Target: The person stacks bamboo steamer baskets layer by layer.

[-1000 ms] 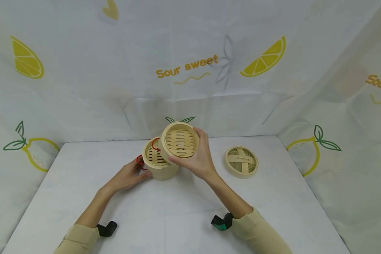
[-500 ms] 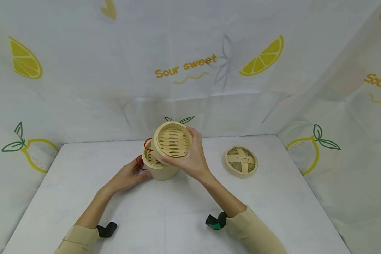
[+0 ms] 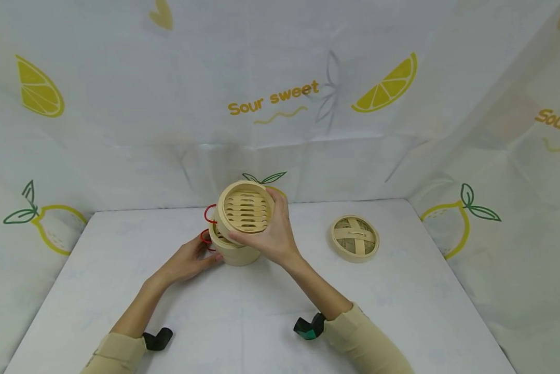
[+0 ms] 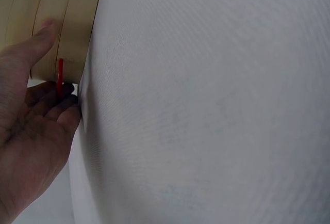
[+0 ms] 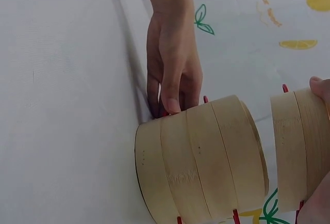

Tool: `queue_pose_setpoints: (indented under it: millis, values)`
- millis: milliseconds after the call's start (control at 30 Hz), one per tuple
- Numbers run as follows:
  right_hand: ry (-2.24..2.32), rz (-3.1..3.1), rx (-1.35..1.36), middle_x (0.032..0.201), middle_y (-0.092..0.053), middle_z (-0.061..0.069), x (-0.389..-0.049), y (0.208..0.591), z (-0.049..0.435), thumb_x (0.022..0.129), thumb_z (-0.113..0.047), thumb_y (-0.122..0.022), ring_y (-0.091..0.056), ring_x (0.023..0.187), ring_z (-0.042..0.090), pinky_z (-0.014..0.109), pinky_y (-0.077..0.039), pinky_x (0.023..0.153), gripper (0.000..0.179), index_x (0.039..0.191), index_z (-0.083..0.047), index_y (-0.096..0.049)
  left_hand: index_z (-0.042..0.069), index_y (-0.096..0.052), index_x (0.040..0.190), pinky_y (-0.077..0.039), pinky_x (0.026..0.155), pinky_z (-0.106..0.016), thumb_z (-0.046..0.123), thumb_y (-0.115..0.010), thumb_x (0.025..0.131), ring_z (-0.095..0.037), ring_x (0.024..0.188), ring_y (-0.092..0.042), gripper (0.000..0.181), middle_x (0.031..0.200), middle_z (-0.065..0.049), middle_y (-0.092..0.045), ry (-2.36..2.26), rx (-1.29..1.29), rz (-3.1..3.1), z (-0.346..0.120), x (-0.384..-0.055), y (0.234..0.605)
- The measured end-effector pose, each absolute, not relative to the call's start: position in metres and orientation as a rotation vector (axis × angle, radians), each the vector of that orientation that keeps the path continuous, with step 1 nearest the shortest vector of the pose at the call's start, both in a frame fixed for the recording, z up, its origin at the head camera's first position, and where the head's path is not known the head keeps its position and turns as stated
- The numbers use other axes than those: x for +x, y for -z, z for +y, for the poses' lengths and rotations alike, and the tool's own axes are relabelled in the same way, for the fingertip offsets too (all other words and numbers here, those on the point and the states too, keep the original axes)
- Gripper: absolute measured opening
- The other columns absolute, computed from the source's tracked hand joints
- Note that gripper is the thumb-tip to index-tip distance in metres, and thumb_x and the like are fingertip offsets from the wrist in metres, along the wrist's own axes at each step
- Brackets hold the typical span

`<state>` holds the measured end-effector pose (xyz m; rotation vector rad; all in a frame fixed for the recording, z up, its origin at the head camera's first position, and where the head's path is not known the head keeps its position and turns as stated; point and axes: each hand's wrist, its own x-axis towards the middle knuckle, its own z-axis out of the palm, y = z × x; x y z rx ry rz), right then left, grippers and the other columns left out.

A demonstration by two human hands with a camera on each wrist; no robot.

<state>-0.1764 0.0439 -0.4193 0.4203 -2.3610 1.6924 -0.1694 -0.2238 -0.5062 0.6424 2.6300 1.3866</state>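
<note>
In the head view my right hand (image 3: 276, 234) grips a round bamboo steamer basket (image 3: 247, 210), tilted so its slatted inside shows, with a red loop handle at its left. It hangs over a stack of bamboo steamer tiers (image 3: 236, 255). A gap shows between basket and stack in the right wrist view, where the held basket (image 5: 291, 152) is right of the stack (image 5: 201, 162). My left hand (image 3: 193, 259) holds the stack's left side. In the left wrist view its thumb lies on the wall, fingers near a red loop (image 4: 60, 72); the fingertips are partly hidden.
A round bamboo lid (image 3: 355, 238) with crossed strips lies on the white-covered table (image 3: 270, 332), right of the stack. Behind rises a white curtain (image 3: 167, 124) printed with lemons. A black wrist mount (image 3: 158, 338) sits by the left sleeve, another (image 3: 309, 327) by the right.
My right hand has carried the tilted basket left, further over the stack and covering more of its top. The left hand, the stack and the lid have stayed in place.
</note>
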Motion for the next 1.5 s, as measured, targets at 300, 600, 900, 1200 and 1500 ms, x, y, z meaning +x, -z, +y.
queue_pose_setpoints:
  millis: [300, 600, 900, 1200, 1500]
  values:
    - [-1.706, -2.366, 0.401, 0.160, -0.041, -0.001, -0.177, 0.420, 0.040, 0.062, -0.036, -0.107, -0.050, 0.145, 0.021, 0.047, -0.044, 0.125, 0.121, 0.159, -0.020, -0.036, 0.004, -0.045, 0.162, -0.042, 0.126, -0.063, 0.023, -0.080, 0.101, -0.041, 0.150, -0.056, 0.074, 0.162, -0.018, -0.057, -1.351, 0.623, 2.657, -0.223, -0.170, 0.507]
    - [-1.672, -2.412, 0.395, 0.162, -0.037, 0.002, -0.175, 0.420, 0.033, 0.064, -0.038, -0.106, -0.047, 0.149, 0.025, 0.051, -0.044, 0.126, 0.125, 0.162, -0.018, -0.032, 0.005, -0.045, 0.162, -0.044, 0.126, -0.060, 0.025, -0.081, 0.100, -0.039, 0.148, -0.058, 0.075, 0.161, -0.017, -0.057, -1.348, 0.582, 2.655, -0.223, -0.171, 0.510]
    - [-1.631, -2.443, 0.404, 0.167, -0.035, 0.008, -0.175, 0.421, 0.028, 0.063, -0.037, -0.106, -0.042, 0.155, 0.028, 0.054, -0.041, 0.130, 0.129, 0.164, -0.011, -0.030, 0.004, -0.050, 0.158, -0.047, 0.124, -0.059, 0.028, -0.082, 0.100, -0.037, 0.144, -0.061, 0.070, 0.155, -0.015, -0.063, -1.333, 0.565, 2.678, -0.223, -0.169, 0.509]
    - [-1.628, -2.451, 0.406, 0.167, -0.036, 0.008, -0.175, 0.424, 0.025, 0.063, -0.039, -0.106, -0.043, 0.154, 0.028, 0.054, -0.042, 0.129, 0.130, 0.165, -0.011, -0.029, 0.004, -0.052, 0.156, -0.047, 0.123, -0.060, 0.027, -0.083, 0.099, -0.038, 0.143, -0.062, 0.069, 0.154, -0.016, -0.064, -1.342, 0.559, 2.690, -0.223, -0.170, 0.508]
    - [-1.580, -2.463, 0.406, 0.167, -0.037, 0.008, -0.176, 0.423, 0.021, 0.062, -0.038, -0.107, -0.043, 0.153, 0.027, 0.052, -0.044, 0.128, 0.129, 0.163, -0.013, -0.031, 0.002, -0.053, 0.155, -0.048, 0.122, -0.062, 0.023, -0.082, 0.099, -0.036, 0.141, -0.063, 0.066, 0.150, -0.016, -0.066, -1.348, 0.590, 2.696, -0.222, -0.168, 0.506]
